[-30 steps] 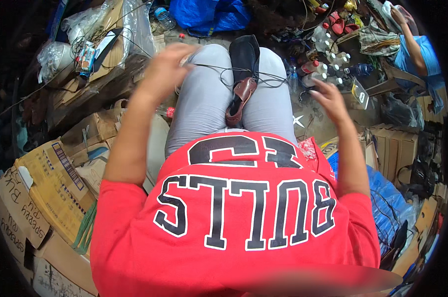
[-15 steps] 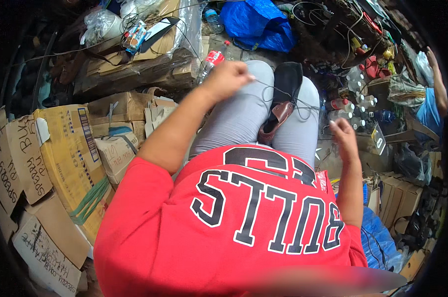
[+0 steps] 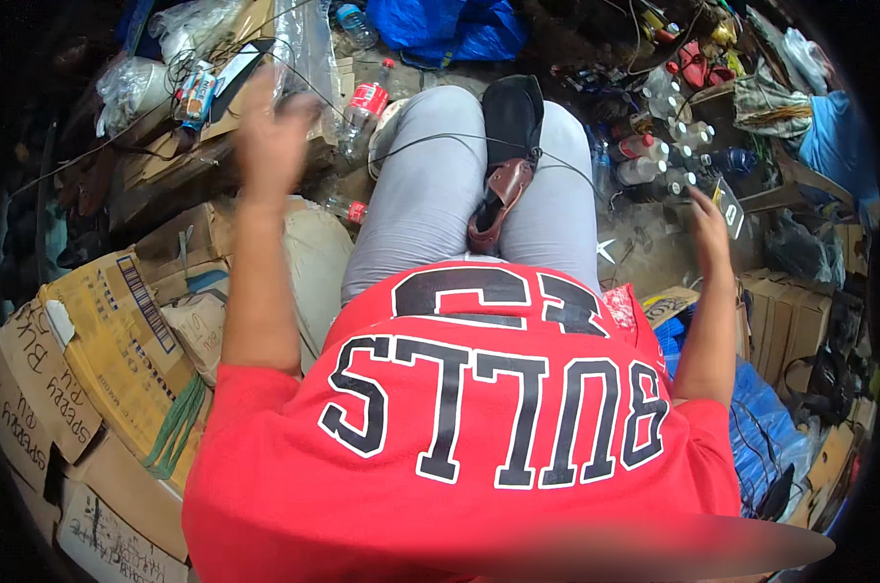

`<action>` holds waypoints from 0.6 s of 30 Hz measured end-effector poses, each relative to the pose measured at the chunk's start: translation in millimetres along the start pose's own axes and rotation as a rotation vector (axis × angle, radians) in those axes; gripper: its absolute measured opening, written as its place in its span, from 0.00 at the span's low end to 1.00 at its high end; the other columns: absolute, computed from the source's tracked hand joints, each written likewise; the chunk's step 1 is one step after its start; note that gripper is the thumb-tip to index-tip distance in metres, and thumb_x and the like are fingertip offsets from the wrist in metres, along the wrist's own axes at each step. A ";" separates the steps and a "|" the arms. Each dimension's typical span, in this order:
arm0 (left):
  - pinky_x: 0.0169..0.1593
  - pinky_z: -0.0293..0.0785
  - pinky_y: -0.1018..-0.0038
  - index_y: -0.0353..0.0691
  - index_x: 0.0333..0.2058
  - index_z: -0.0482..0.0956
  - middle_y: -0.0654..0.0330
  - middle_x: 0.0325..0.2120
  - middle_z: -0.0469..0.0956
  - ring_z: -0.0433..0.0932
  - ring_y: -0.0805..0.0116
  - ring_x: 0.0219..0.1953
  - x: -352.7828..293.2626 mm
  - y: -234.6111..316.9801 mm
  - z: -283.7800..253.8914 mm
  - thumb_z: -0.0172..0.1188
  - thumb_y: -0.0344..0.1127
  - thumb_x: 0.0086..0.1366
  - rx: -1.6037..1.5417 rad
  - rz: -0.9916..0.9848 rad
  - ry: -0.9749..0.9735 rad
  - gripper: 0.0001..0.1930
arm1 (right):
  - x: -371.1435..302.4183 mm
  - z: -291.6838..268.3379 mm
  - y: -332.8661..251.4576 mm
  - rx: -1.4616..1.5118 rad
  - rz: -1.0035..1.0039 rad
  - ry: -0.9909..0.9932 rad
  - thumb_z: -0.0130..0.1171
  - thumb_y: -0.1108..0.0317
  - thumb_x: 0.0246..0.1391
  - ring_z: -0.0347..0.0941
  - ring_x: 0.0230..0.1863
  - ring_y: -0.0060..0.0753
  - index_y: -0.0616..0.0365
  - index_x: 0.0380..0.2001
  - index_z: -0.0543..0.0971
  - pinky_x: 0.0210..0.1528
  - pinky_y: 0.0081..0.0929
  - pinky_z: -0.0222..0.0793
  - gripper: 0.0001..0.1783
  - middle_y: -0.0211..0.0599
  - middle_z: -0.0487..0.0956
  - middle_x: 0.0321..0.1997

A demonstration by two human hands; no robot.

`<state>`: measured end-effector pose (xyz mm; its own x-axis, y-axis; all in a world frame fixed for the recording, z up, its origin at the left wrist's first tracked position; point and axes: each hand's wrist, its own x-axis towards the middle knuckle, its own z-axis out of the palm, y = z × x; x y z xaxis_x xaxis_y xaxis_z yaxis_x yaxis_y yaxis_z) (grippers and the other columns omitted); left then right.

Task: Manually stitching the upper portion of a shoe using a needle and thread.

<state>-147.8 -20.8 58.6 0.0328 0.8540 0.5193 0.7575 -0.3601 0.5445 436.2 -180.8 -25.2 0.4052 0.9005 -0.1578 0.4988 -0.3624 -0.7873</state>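
Observation:
A shoe rests between my thighs, with a black sole [image 3: 513,112] at its far end and a brown leather upper [image 3: 503,194] nearer me. A dark thread [image 3: 440,138] comes out at the shoe's middle and runs across my thighs to both sides. My left hand [image 3: 273,136] is raised at the far left, over the cardboard pile; motion smears its fingers. Out to the right, beside the bottles, my right hand [image 3: 714,231] is held up with its fingers together. The thread leads toward it, but whatever lies in the fingers is too small to make out.
Flattened cardboard boxes [image 3: 110,330] stack up on the left. A red-labelled bottle [image 3: 364,107] stands beyond my left knee. Several small bottles [image 3: 644,170] crowd the right side. A blue plastic bag [image 3: 450,29] lies ahead, and blue sheeting [image 3: 751,408] sits by my right elbow.
My hands have spread apart, the left one swinging far out to the left and the right one moving slightly right. The loosely looped thread is now drawn out across both thighs.

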 end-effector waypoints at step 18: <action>0.45 0.69 0.73 0.37 0.38 0.76 0.56 0.33 0.77 0.74 0.64 0.39 29.0 104.7 151.4 0.71 0.38 0.44 -0.415 0.262 -1.067 0.22 | 8.8 144.8 -181.8 -0.012 -0.508 -0.525 0.59 0.82 0.42 0.72 0.35 0.23 0.58 0.28 0.80 0.39 0.19 0.68 0.09 0.30 0.72 0.32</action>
<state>31.2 23.1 30.9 0.8352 0.5466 -0.0606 0.3825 -0.4982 0.7781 238.1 -72.2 30.2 -0.2984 0.9535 -0.0419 0.5368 0.1313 -0.8334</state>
